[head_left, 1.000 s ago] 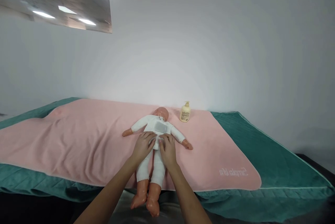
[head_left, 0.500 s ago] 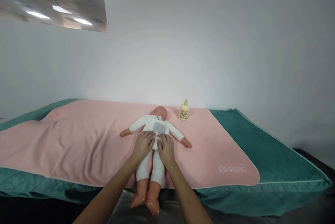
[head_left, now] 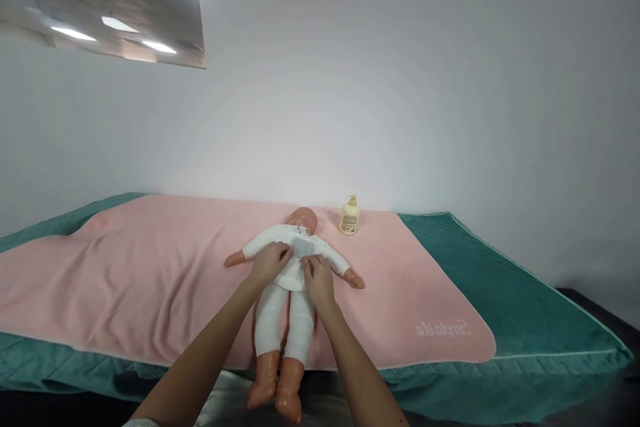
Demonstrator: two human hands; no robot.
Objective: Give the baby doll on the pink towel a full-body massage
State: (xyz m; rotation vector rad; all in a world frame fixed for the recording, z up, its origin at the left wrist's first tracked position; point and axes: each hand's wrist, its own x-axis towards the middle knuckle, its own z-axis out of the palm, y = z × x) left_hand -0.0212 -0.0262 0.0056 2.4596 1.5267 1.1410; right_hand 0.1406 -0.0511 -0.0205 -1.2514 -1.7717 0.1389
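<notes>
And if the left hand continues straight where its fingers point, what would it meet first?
Probably the grey patch on the doll, just ahead of the left hand; whether they touch is unclear.

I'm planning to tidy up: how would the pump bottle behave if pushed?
The pump bottle may tip if pushed high, being taller than wide and standing on a soft-looking pink blanket. Being rounded, it could roll once down, though its pump head might check that.
</notes>
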